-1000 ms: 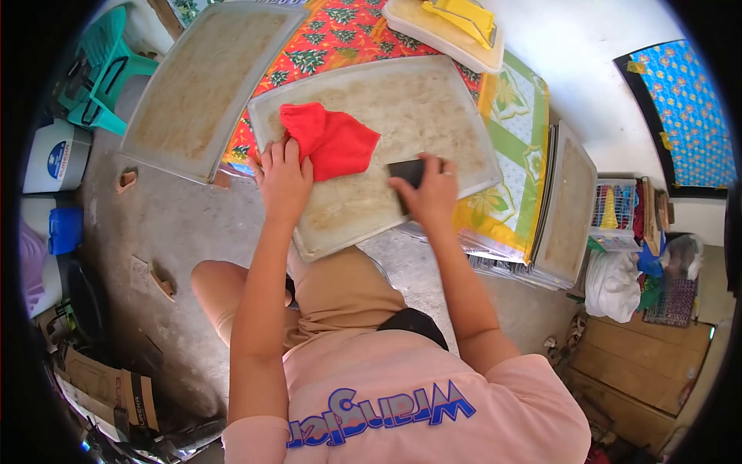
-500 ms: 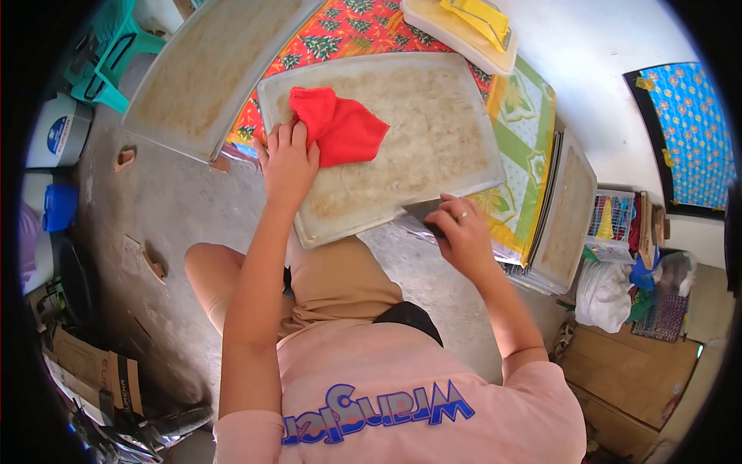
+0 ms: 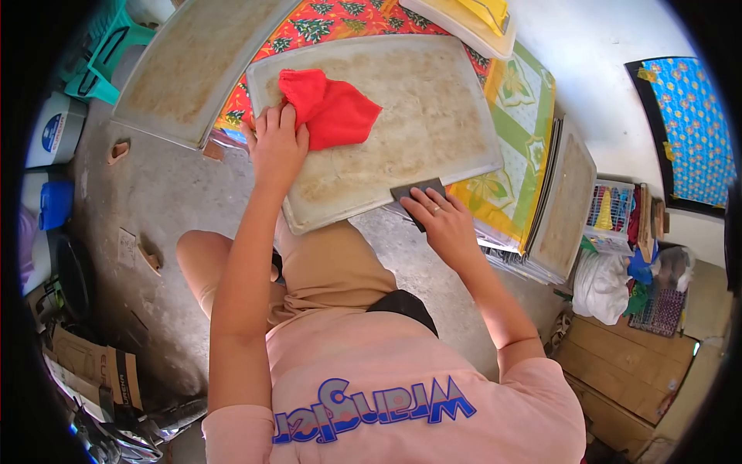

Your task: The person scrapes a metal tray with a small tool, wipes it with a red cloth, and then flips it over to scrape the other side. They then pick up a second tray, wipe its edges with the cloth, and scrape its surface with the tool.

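Note:
A pale, brown-stained rectangular panel (image 3: 417, 100) with a raised rim lies tilted on the table, its near corner over my lap. My left hand (image 3: 277, 151) rests on the panel's left edge, fingers stretched forward beside a crumpled red cloth (image 3: 336, 112) and touching it. At the panel's near right edge, my right hand (image 3: 444, 224), wearing a ring, holds a dark grey rectangular piece that looks like sandpaper (image 3: 402, 190). Its fingers lie over the piece, and the thumb is hidden.
Another stained panel (image 3: 189, 69) leans at the left. A stack of panels (image 3: 568, 201) stands at the right of the table's patterned cover (image 3: 514, 89). A white container (image 3: 456, 23) with a yellow item on it sits at the back. A green chair (image 3: 112, 54) is far left.
The dark piece now lies flatter at the panel's edge, with my right fingers spread over it and moved slightly left. The view has shifted a little; my left hand stays by the cloth.

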Available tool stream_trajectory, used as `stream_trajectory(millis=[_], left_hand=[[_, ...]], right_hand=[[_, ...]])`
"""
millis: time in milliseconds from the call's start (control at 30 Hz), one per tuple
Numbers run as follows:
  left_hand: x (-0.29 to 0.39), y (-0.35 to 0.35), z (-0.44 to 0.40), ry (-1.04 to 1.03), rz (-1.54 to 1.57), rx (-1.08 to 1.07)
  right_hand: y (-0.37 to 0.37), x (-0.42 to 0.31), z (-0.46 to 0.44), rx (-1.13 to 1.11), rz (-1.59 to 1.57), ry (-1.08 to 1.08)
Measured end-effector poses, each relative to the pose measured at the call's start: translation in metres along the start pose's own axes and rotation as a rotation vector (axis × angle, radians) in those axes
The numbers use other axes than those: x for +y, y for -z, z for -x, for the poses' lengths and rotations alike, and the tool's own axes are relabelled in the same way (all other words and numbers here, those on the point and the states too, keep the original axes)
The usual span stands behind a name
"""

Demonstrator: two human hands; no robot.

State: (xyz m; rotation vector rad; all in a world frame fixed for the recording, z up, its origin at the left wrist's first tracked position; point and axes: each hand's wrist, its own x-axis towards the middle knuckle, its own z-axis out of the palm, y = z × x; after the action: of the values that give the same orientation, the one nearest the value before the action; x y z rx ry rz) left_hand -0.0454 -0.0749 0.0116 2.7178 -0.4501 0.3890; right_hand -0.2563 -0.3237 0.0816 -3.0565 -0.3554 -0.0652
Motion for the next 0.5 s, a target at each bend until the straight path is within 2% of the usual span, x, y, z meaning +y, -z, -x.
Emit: stream_trajectory(millis=[367, 500], left_hand=[[0.0, 0.002, -0.001, -0.002, -0.022, 0.004], [0.002, 0.001, 0.0, -0.005, -0.024, 0.008]], right_hand=[[-0.004, 0.003, 0.002, -0.006, -0.013, 0.049], [-0.004, 0.009, -0.02, 0.053, -0.05, -0.029]])
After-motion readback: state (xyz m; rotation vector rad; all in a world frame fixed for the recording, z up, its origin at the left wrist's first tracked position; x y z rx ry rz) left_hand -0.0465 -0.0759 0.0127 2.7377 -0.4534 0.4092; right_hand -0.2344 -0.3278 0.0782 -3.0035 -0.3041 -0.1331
